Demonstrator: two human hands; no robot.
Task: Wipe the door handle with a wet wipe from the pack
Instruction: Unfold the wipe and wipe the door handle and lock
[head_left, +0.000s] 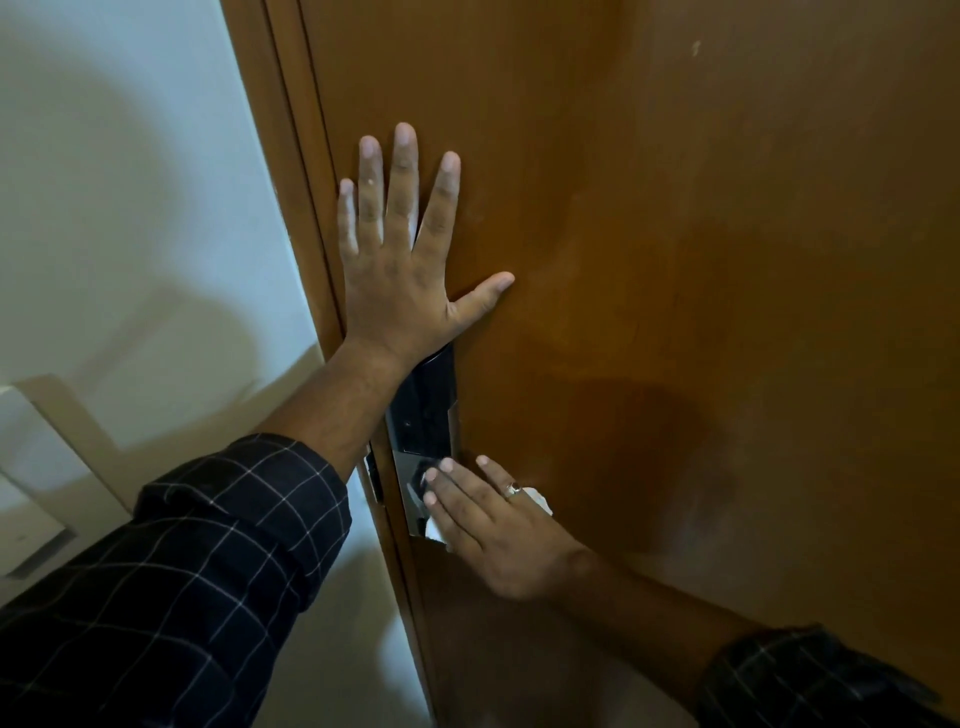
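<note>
Door (675, 260) of brown wood fills most of the view, w/ a white wall (130, 208) to the left of it. Left hand (400, 260) lies flat on the door near its left edge, fingers spread wide and pointing up, thumb out to the side; it grips nothing. Below this hand, on the same edge of the door, sits a black lock plate (426, 410), and under that a shiny metal handle (415, 493), partly hidden. Right hand (493, 530) is pressed over the handle w/ fingers nearly straight, not clenched. A white wipe (537, 499) is under the palm; bits of it stick out at both sides of the hand, so it is held against the handle & door. Ring (513, 488) on one finger of that hand. Both arms wear dark checked sleeves (208, 561). Pack of wipes is not visible from here.
</note>
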